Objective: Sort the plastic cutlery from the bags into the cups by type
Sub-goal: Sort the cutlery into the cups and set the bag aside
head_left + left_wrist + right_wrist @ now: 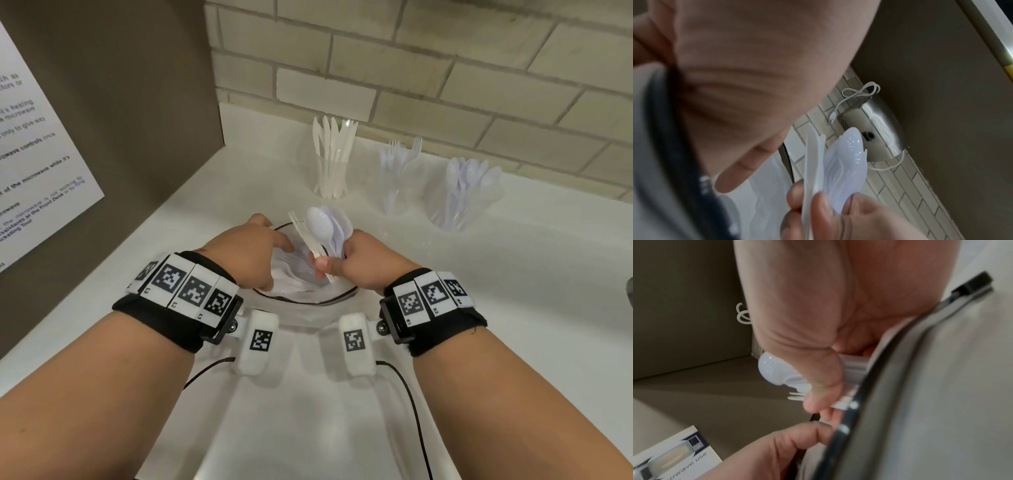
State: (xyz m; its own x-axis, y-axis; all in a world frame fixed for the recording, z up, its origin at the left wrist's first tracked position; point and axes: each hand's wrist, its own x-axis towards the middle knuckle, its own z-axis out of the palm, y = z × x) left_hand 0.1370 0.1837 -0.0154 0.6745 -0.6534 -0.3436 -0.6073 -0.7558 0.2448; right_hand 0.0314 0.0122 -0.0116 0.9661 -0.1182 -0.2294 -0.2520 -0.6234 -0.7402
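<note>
So the white surface has three clear cups along the brick wall: knife cup, fork cup, spoon cup, all already pretty stocked. Closer in, the bag sits open and looks like it still has cutlery inside, so not done yet imo. Left hand holds the bag's rim open, right hand grips a mixed bunch of spoons and forks above it.
</note>
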